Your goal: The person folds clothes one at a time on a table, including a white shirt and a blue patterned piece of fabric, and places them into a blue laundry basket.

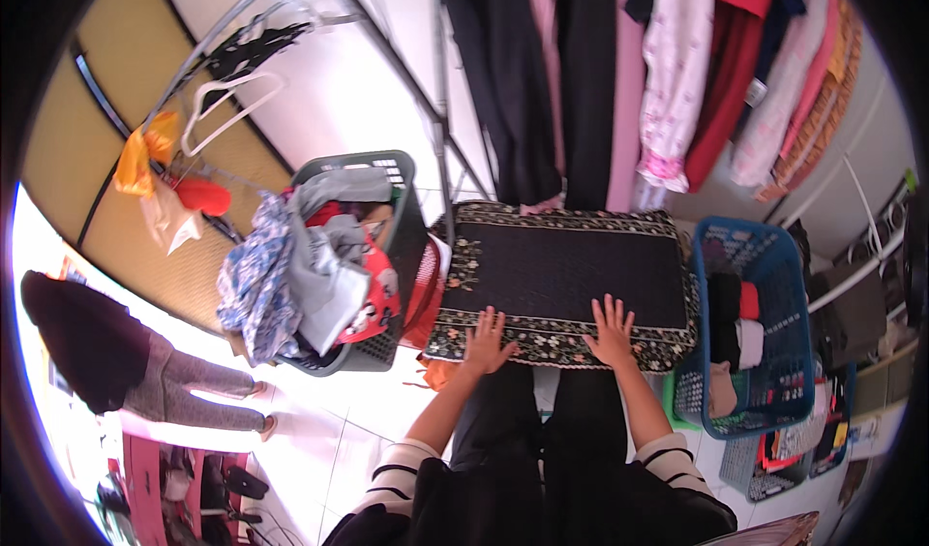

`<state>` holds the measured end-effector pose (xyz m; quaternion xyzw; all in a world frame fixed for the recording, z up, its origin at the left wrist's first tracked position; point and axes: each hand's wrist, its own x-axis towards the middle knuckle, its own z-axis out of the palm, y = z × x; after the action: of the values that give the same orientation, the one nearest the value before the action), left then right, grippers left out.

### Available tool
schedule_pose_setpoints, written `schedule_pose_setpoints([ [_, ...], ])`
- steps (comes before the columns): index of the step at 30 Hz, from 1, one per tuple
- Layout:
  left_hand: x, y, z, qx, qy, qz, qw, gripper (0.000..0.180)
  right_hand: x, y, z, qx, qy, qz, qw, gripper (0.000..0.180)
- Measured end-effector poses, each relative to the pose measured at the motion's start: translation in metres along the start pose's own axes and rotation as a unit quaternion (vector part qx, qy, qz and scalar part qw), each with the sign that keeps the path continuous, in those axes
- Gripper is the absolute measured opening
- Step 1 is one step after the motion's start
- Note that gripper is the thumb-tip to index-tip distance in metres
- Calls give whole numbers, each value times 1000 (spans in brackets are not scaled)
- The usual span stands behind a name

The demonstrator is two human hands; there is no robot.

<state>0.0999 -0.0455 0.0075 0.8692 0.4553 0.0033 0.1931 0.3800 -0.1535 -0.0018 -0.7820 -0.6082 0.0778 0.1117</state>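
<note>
A black cloth with a flowered border [571,265] lies spread flat in front of me, over a raised surface that it hides. My left hand [489,343] rests palm down on the near flowered border, left of the middle, fingers spread. On the same border, further right, my right hand [612,333] lies flat with its fingers apart. Neither hand holds anything. Both forearms come up from below in striped sleeves.
A dark green basket [402,173] heaped with clothes stands to the left, a blue basket [803,352] with folded clothes to the right. Garments [668,72] hang beyond the cloth, near a metal rack [387,43]. Another person [97,352] stands at far left.
</note>
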Motion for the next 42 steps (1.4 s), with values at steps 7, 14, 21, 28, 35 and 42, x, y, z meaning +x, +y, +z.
schedule_pose_setpoints([
  [7,-35,0,-57,-320,-19,73,945,71,32,-27,-28,80,-80,51,992,68],
  [14,-116,-36,-201,-274,371,101,882,48,97,-251,-104,290,50,-390,873,48],
  [21,-133,-142,-301,139,577,-243,767,64,108,-408,-97,173,25,-558,811,50],
  [28,-139,-237,-326,25,499,-255,828,43,118,-405,-35,159,-2,-532,831,43],
  [35,-129,-127,-349,-371,512,-106,768,38,134,-401,-33,215,-119,-513,822,46],
  [42,-99,-54,-348,-227,410,140,872,19,183,-339,-89,816,-268,-277,431,56],
])
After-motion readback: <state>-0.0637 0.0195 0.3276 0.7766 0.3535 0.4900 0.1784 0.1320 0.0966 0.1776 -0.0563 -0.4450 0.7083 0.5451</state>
